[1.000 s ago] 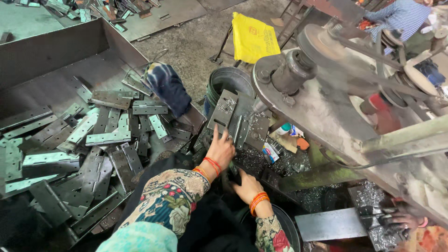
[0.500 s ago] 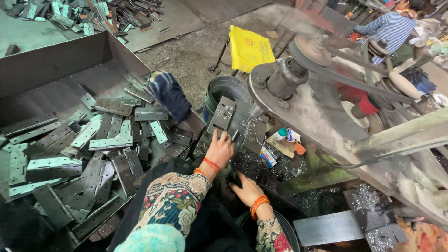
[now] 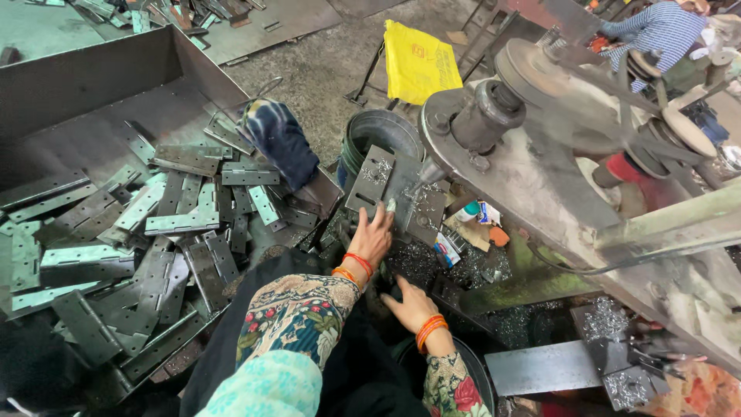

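My left hand lies with its fingers pressed on a grey metal hinge plate that stands tilted on the machine bed, under the drill tip. Curly metal shavings cover the plate beside it. Lower down, my right hand rests on a dark part among shavings; what its fingers hold is hidden. Both wrists wear orange bangles and the sleeves are floral.
A big steel tray on the left holds several loose hinge plates and a blue cloth. The drill machine's pulley and belt fill the right. A yellow bag, a bucket and another person are behind.
The view has shifted slightly. My left hand stays on the hinge plate, fingers a little higher. My right hand has barely moved.
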